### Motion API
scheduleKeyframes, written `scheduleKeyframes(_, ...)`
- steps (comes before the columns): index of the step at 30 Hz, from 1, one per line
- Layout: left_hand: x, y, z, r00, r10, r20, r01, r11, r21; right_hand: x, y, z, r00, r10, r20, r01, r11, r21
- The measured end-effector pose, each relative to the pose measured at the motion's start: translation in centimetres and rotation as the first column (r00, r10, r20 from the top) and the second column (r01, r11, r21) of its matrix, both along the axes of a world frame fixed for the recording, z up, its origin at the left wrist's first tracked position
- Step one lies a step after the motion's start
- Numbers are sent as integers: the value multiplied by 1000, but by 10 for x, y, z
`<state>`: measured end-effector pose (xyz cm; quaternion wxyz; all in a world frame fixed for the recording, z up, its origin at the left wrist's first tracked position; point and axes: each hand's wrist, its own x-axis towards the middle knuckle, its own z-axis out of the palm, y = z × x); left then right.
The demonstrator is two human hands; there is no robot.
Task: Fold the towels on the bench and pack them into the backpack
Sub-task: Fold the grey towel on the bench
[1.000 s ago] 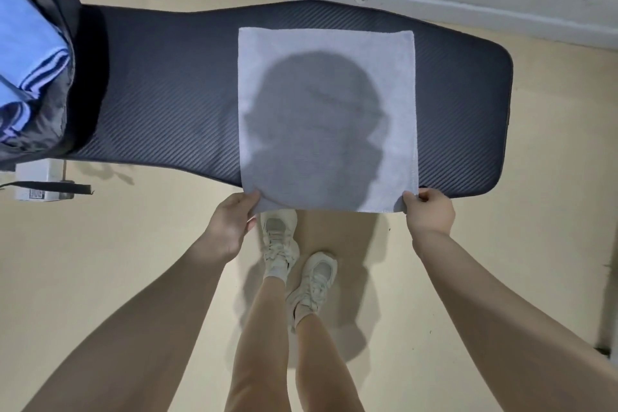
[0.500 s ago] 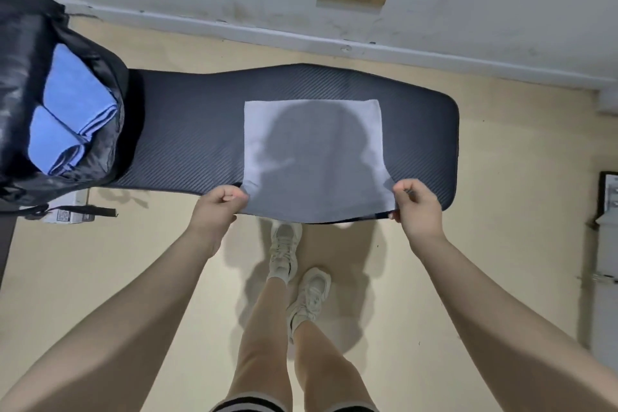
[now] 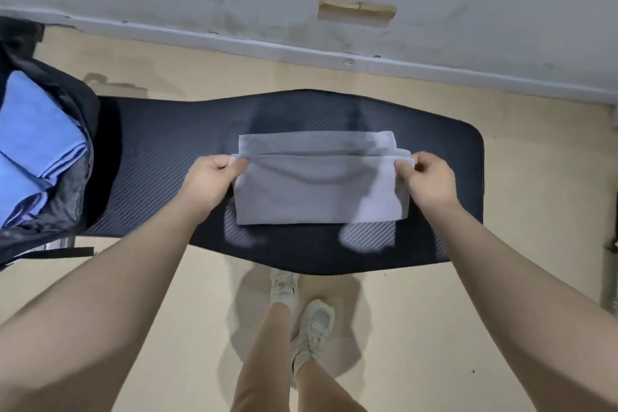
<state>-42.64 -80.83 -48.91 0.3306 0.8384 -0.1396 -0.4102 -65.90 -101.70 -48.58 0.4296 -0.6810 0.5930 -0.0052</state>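
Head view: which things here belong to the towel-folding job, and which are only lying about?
Job: grey towel, pinched by left hand and right hand; bench; backpack; blue towels inside it.
Lying about: wooden piece on the wall.

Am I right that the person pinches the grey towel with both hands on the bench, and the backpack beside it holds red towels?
Not quite: the towels in the backpack are blue, as the head view shows. Both hands, left and right, do pinch the grey towel on the bench.

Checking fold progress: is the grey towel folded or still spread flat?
Partly folded: the grey towel lies doubled on the bench, near edge carried over, not yet aligned.
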Motion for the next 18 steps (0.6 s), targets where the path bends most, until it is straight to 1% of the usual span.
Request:
scheduleKeyframes(1,4,-4,-6,996,63,-65,-65,997,-30,7,-5,-4,1000,-26,-2,26,999,21)
scheduleKeyframes(2,8,-8,-12,992,95,-82,-100,994,-52,14,-11,-9,999,-42,-3,42,998,37)
scheduleKeyframes(4,16,-13,-26,995,93,29,-92,995,-49,25,-21,-22,999,-43,-11,44,997,59)
scheduleKeyframes(6,23,-15,-39,986,59,155,-60,998,4,33,-28,-35,999,-24,-46,27,997,78)
scheduleKeyframes(7,25,-15,-45,982,40,186,-46,999,27,38,-31,-41,997,-19,-73,25,997,77)
scheduleKeyframes(9,28,-19,-54,969,-7,247,-12,997,77,46,-35,-50,990,-12,-143,17,999,34)
scheduleKeyframes(10,29,-23,-56,952,-48,303,16,994,108,50,-37,-54,983,-7,-182,7,1000,-4)
scheduleKeyframes(11,29,-27,-56,918,-106,382,54,988,146,52,-38,-56,975,-11,-221,1,999,-45)
scheduleKeyframes(13,31,-36,-57,797,-237,555,114,962,247,55,-35,-57,955,-30,-296,-5,993,-116)
scheduleKeyframes(14,29,-38,-57,750,-284,597,131,949,287,55,-31,-54,938,-14,-347,-52,982,-181)
scheduleKeyframes(15,27,-40,-56,718,-317,620,159,942,297,56,-24,-52,921,30,-389,-146,951,-273)
scheduleKeyframes(16,23,-42,-55,668,-350,657,224,936,271,57,-14,-50,914,103,-393,-257,895,-363)
scheduleKeyframes(17,16,-43,-54,603,-404,688,331,911,245,59,-2,-48,906,214,-364,-365,830,-422)
scheduleKeyframes(18,6,-44,-55,534,-479,696,454,858,242,62,12,-48,876,349,-332,-470,770,-431)
